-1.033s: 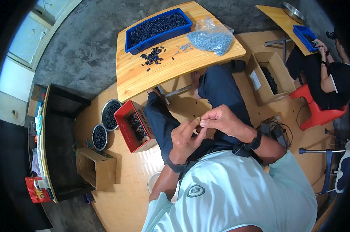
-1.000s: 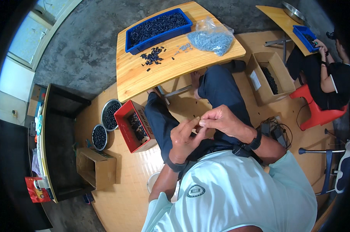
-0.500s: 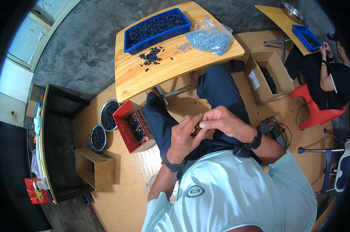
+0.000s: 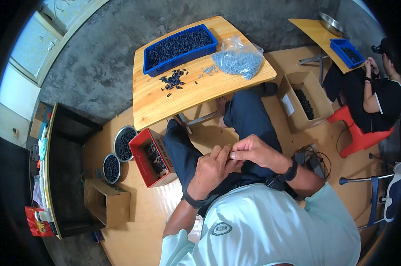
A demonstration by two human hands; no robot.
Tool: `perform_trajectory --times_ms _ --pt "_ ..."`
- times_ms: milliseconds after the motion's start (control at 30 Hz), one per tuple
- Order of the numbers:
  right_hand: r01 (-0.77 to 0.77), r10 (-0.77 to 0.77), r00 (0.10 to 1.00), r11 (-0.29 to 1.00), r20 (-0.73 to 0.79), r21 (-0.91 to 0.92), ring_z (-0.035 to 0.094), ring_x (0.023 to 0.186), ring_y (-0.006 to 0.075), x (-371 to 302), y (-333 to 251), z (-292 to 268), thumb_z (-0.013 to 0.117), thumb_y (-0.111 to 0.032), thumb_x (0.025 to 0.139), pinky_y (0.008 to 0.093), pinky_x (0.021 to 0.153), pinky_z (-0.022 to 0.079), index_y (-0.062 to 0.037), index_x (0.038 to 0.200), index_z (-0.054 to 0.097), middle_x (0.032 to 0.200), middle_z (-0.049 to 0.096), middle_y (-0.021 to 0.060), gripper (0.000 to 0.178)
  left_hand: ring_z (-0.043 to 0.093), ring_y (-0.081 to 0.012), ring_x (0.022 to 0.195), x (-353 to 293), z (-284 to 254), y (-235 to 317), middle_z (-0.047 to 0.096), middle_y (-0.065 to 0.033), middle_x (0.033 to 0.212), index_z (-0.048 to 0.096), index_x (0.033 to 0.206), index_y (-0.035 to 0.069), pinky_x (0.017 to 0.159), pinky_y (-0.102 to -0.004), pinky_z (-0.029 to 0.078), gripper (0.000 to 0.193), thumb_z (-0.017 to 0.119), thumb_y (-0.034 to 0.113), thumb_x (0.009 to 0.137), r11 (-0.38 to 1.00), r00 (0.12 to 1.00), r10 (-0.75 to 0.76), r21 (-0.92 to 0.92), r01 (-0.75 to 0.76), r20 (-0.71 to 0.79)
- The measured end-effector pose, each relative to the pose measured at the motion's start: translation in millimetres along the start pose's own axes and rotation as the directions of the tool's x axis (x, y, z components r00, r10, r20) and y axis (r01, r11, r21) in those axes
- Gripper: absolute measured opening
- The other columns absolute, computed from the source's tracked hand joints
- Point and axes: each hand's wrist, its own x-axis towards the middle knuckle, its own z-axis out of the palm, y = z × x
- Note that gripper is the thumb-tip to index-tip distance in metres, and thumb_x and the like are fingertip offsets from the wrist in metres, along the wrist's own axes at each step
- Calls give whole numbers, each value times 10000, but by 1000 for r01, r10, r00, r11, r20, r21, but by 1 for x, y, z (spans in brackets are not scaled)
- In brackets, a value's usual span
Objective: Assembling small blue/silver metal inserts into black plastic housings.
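Above my lap, my left hand [image 4: 211,168] and my right hand [image 4: 256,152] meet with their fingertips together. Both are closed; whatever sits between the fingers is too small and too covered to make out. In front of me on the wooden table [image 4: 151,108] stands a blue tray [image 4: 165,68] full of small black parts. A loose pile of black parts [image 4: 174,79] lies just before the tray. Beside it are a few small grey pieces [image 4: 209,69] and a clear plastic bag [image 4: 238,62] filled with more grey pieces.
Left of my legs stand a red box [image 4: 143,166] and two metal bowls [image 4: 125,142] of black parts. An empty-looking cardboard box [image 4: 118,208] lies nearby. Right are a cardboard box [image 4: 298,119], cables [image 4: 320,162] and a person on a red stool [image 4: 358,133] at another table.
The whole scene sits slightly lower in the picture. My hands stay pressed together, with the left fingers shifted a little over the fingertips.
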Motion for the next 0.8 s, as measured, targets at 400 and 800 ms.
perform_trajectory --times_ms 400,800 --pt "91 -94 993 995 -69 -47 675 814 97 1 -6 3 634 -111 983 250 741 574 41 1006 723 898 721 56 178 656 -328 655 6 5 -8 613 -139 851 622 1110 5 555 -396 535 349 776 146 831 999 999 40 0 -40 -19" --pt "57 -57 992 998 -113 1 691 786 125 14 8 -2 620 -94 983 254 721 573 47 965 719 880 729 86 173 639 -315 635 -3 25 -30 579 -120 808 632 1066 13 543 -398 524 300 761 165 841 998 995 62 21 -60 -72"
